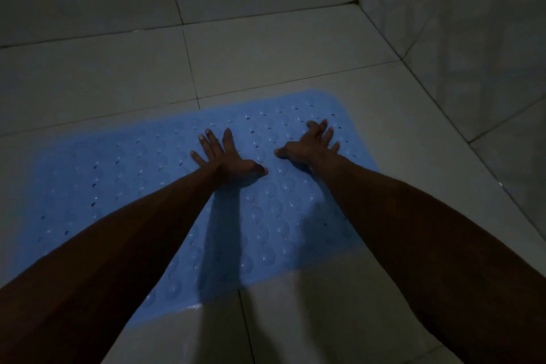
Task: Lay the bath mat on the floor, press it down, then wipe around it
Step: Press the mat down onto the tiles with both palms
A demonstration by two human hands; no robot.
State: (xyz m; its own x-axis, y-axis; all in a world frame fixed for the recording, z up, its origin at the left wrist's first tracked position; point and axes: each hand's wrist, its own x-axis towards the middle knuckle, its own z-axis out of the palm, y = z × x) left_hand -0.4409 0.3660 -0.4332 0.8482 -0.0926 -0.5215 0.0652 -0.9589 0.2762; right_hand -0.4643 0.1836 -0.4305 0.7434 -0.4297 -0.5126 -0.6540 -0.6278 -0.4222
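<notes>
Both bare forearms reach out over a blue bath mat lying flat on the tiled floor.
Left hand presses the mat, fingers spread wide; right hand, likewise splayed, presses near the mat's far right corner.

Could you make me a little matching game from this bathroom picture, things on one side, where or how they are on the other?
Things:
1. bath mat
2. left hand
3. right hand
4. tiled wall

States:
A. fingers spread, near the mat's far right corner
B. blue, flat on the floor
C. upright at the far right
D. fingers spread, near the mat's middle

Pairs: 1-B, 2-D, 3-A, 4-C
</notes>
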